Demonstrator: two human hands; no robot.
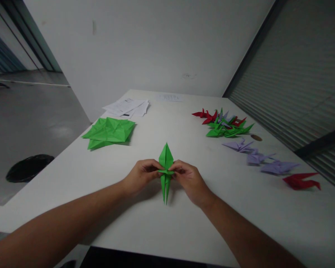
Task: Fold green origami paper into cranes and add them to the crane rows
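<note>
A green folded paper [166,157] is held between my two hands, just above the white table [145,227]. Its broad pointed flap is directed away from me, and two narrow legs with a slit between them hang toward me. My left hand [143,175] pinches it at the middle from the left, thumb and forefinger closed. From the right, my right hand [188,179] pinches the same middle, where a small fold sticks out sideways. The fingertips partly cover that fold.
Creased green sheets [110,130] lie at the left, with printed papers [127,108] behind them. At the right is a pile of folded cranes [226,124], then several purple cranes [279,166] and a red crane [300,182]. A black-lined bin [29,168] stands on the floor.
</note>
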